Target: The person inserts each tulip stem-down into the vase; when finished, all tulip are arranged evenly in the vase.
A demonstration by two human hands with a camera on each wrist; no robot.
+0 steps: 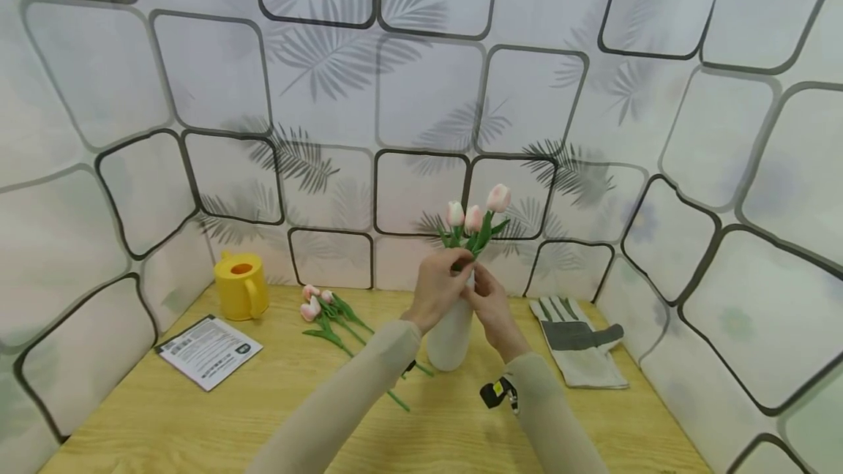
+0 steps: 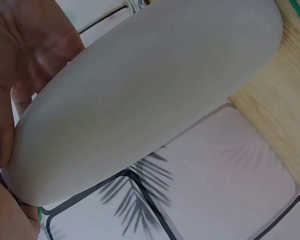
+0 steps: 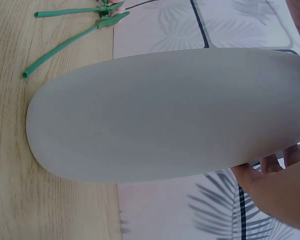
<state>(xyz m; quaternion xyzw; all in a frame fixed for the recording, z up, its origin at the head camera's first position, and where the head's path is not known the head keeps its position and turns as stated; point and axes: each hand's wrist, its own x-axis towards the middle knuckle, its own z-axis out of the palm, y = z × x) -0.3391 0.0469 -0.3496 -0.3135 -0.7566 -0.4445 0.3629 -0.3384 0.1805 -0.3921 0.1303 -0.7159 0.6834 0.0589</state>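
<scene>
A tall white vase (image 1: 450, 339) stands upright on the table, and its rounded body fills much of both wrist views. Three pale pink tulips (image 1: 473, 219) with green leaves rise from its mouth. My left hand (image 1: 440, 285) is at the mouth, its fingers curled around the stems just below the leaves; the hand hides much of this grip. Against the upper right side of the vase, my right hand (image 1: 492, 309) grips the neck with thumb and fingers. The right wrist view shows the right hand's fingers (image 3: 270, 162) along the vase wall.
Left of the vase lie more pink tulips (image 1: 319, 303), their stems reaching toward the front. A yellow watering can (image 1: 242, 286) stands at the back left behind a printed packet (image 1: 209, 352). A grey-and-white glove (image 1: 579, 343) lies on the right. Patterned curtain walls (image 1: 421, 108) enclose the table.
</scene>
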